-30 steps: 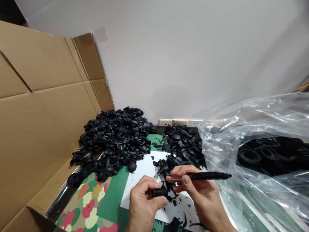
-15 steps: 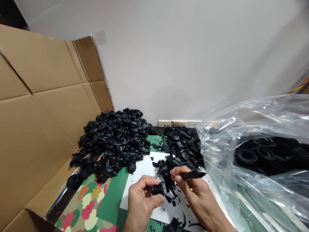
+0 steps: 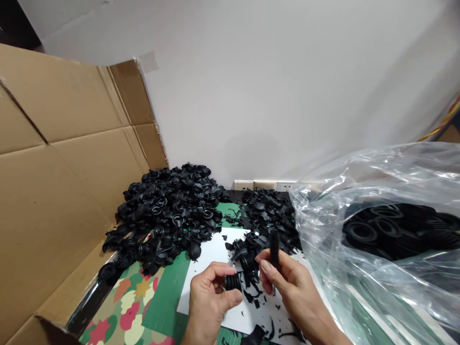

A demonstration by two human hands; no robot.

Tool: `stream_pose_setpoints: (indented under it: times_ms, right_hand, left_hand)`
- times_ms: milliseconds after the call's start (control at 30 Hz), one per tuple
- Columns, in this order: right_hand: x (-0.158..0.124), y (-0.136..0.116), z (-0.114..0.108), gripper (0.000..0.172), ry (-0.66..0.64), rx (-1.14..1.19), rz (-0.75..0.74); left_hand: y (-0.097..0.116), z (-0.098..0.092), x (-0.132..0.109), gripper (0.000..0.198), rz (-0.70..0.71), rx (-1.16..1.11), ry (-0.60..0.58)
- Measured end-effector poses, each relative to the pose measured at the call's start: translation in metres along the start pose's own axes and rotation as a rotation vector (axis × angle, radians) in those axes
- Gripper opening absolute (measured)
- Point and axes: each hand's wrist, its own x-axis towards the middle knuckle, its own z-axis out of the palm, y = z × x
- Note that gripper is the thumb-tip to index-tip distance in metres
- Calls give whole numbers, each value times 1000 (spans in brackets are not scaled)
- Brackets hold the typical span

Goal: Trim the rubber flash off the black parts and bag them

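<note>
My left hand (image 3: pixel 212 297) is closed round a short black ribbed rubber bellows (image 3: pixel 233 282), pinching it between thumb and fingers above the white sheet (image 3: pixel 206 254). To its right, my right hand (image 3: pixel 287 282) grips a slim black-handled tool (image 3: pixel 274 247), which stands nearly upright in the fist. A thin narrow end shows below the fingers, too small to make out. The tool and the bellows are apart. Just beyond the hands lie more ribbed black pieces (image 3: pixel 246 261), with black rubber scraps (image 3: pixel 257 334) scattered over the sheet.
A big heap of black rubber pieces (image 3: pixel 168 206) lies at the left against a cardboard box (image 3: pixel 79 177). Another black pile (image 3: pixel 268 211) sits by the wall sockets (image 3: pixel 265 185). At the right, a clear plastic bag (image 3: pixel 319 215) holds black ringed parts (image 3: pixel 362 231). Green board (image 3: pixel 168 297) shows underneath.
The tool in my right hand has swung from lying sideways, pointing right, to nearly upright. My left hand keeps the bellows in almost the same place.
</note>
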Motion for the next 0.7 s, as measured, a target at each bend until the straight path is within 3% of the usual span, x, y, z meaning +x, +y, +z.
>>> stream_pose_setpoints:
  times_ms: [133,267,467,600,700]
  right_hand:
    - [-4,-8,12,26,-140,-33,82]
    - [-8,-12,21,26,-183,-75,127]
    - [-6,-1,25,23,-255,98,202]
    - [-4,-8,25,17,-189,115,155]
    - [2,-27,14,16,-162,61,24]
  left_hand:
    - [-1,-2,4,25,-4,59,-26]
    - [-1,-2,7,22,1,101,-22]
    - [-3,-2,9,22,5,99,-7]
    - [-7,-7,11,23,91,113,-57]
    - [-5,-9,17,39,90,111,-22]
